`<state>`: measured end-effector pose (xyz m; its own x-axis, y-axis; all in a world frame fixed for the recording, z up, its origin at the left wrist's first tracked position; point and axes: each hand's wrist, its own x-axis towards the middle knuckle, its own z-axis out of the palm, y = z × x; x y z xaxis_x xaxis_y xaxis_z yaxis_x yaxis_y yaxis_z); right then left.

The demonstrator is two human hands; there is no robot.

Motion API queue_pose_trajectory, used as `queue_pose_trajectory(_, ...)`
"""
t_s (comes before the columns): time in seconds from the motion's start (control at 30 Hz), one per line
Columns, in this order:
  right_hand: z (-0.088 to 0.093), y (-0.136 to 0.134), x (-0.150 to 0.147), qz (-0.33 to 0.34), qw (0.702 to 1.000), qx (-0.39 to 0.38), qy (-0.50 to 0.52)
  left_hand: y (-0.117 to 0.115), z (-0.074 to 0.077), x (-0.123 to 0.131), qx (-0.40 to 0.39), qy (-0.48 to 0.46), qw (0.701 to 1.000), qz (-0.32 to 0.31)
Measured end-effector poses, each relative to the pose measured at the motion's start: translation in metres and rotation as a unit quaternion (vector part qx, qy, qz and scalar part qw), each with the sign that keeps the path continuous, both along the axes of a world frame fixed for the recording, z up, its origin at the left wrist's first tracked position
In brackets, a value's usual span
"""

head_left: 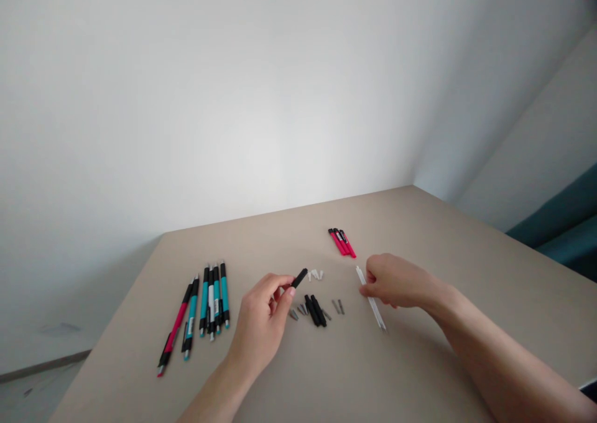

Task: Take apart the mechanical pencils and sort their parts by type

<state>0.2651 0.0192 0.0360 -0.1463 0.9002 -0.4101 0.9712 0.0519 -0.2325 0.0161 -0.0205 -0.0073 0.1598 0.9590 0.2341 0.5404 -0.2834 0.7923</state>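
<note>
Between thumb and fingers, my left hand (261, 320) holds a black pen grip section (300, 278), tilted up to the right. My right hand (396, 280) is closed at the white pen refills (375, 313), its fingertips pinching at their upper part; the exact grip is partly hidden. Two more black grip sections (315, 311) lie on the table between the hands. Small grey metal tips (302, 310) are beside them, partly behind my left thumb. Thin grey springs (338, 306) lie to their right. Several small white plastic pieces (316, 275) sit just beyond.
Pink pen barrels (342, 242) with black ends lie farther back on the beige table (275, 236). To the left, several assembled teal and white pens (215, 298) lie in a row beside a pink and black pen (180, 320). A white wall (280, 99) borders the table's back edge.
</note>
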Motion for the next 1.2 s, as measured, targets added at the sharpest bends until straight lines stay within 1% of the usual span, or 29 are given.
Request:
queue_pose_trajectory(0.1, -0.002, 0.001, 0.003, -0.002, 1.000, -0.006, 0.009, 0.001, 0.000, 0.000, -0.004, -0.003, 1.000, 0.003)
queue_pose_trajectory(0.4, -0.008, 0.007, 0.009, -0.016, 0.999, 0.031, -0.017, 0.000, 0.002, 0.001, -0.003, -0.003, 1.000, 0.001)
queue_pose_trajectory(0.57, -0.006, 0.009, 0.011, -0.013, 1.000, 0.017, -0.019, 0.000, 0.002, 0.001, 0.008, -0.006, 1.000, 0.001)
queue_pose_trajectory(0.67, -0.005, 0.010, 0.010, -0.025, 0.998, 0.041, -0.034, 0.000, 0.003, 0.001, 0.012, -0.003, 1.000, 0.004)
queue_pose_trajectory(0.77, -0.007, 0.010, -0.002, -0.015, 0.992, 0.121, -0.008, 0.000, 0.004, 0.001, 0.012, -0.003, 1.000, 0.002)
queue_pose_trajectory(0.8, -0.009, 0.009, -0.008, 0.000, 0.989, 0.147, 0.024, 0.000, 0.004, 0.001, 0.012, -0.004, 1.000, 0.000)
queue_pose_trajectory(0.9, -0.019, 0.005, -0.033, 0.079, 0.967, 0.213, 0.116, 0.000, 0.003, 0.002, 0.013, -0.005, 1.000, -0.007)
queue_pose_trajectory(0.93, -0.022, 0.004, -0.041, 0.094, 0.963, 0.218, 0.124, 0.001, 0.003, 0.001, 0.015, -0.004, 1.000, -0.008)
queue_pose_trajectory(1.03, -0.029, 0.003, -0.061, 0.099, 0.963, 0.226, 0.107, 0.001, 0.002, 0.001, 0.025, -0.002, 1.000, -0.007)
queue_pose_trajectory(1.13, -0.032, 0.007, -0.069, 0.101, 0.965, 0.225, 0.087, 0.001, 0.002, 0.001, 0.028, 0.000, 1.000, -0.005)
queue_pose_trajectory(1.2, -0.033, 0.011, -0.069, 0.108, 0.965, 0.217, 0.095, 0.000, 0.003, 0.001, 0.031, 0.002, 1.000, -0.003)
